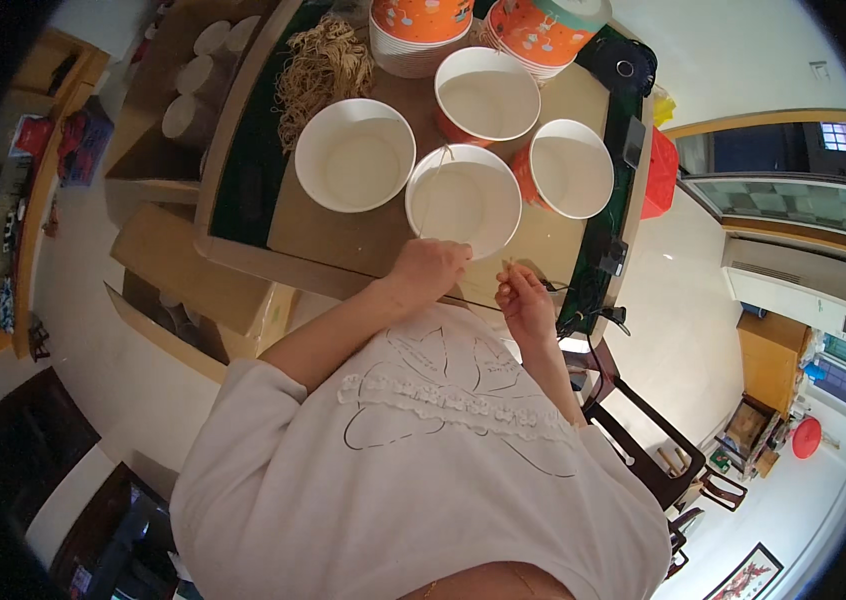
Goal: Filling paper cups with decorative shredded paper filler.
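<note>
Two hands worked close to my chest: my left hand (430, 268) was closed on a thin tan rubber band (430, 190), and my right hand (523, 300) pinched its other part. The band stretched up to the nearest round white paper bowl (463, 205). Beyond stood three similar bowls (355, 155) on the brown cardboard-covered table (363, 235), then a heap of bands (321, 68).

Near the middle of the picture, the left hand (430, 268) pinches a thin tan rubber band (430, 190) at the rim of a round white paper bowl (463, 203). The right hand (525, 303) is just beside it, fingers curled. Three more white paper bowls (355, 155) stand above on the brown table (343, 238).
</note>
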Demonstrator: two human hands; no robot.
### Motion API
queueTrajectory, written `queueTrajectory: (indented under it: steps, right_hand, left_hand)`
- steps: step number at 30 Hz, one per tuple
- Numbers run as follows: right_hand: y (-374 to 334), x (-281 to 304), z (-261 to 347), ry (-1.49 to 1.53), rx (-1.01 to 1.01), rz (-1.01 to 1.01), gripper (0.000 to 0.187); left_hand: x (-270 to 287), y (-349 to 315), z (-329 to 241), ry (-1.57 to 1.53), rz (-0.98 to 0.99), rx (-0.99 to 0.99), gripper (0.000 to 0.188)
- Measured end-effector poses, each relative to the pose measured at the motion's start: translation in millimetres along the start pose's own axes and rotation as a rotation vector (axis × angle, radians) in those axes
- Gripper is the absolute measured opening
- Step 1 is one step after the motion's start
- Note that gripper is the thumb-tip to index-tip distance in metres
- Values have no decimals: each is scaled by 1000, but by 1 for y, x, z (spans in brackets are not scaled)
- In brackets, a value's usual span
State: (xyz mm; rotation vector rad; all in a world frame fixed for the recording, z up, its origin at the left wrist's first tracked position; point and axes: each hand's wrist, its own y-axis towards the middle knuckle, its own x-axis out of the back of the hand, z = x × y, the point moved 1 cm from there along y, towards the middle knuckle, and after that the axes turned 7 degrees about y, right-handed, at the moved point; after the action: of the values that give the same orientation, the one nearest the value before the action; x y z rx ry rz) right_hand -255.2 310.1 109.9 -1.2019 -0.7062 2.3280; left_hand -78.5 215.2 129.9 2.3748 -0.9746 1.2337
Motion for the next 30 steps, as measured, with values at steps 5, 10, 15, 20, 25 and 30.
queueTrajectory:
  steps: [5,10,15,20,25,30]
  right_hand:
    - [12,16,-11,-180,-103,-12,8]
    - [16,14,-15,-250,-147,-47,9]
    - [21,8,-18,-286,-147,-105,9]
    - [24,-1,-20,-305,-109,-62,10]
    - [30,3,-22,-324,-83,11,8]
    - [32,6,-21,-269,-89,25,6]
  left_hand:
    - [-7,17,0,-11,-161,26,12]
    - [-16,30,10,57,57,-36,9]
    - [-14,33,9,30,110,-38,10]
    - [-16,33,11,-5,85,-38,11]
    - [-22,34,15,-17,90,-91,10]
    - [-20,36,13,-17,73,-128,8]
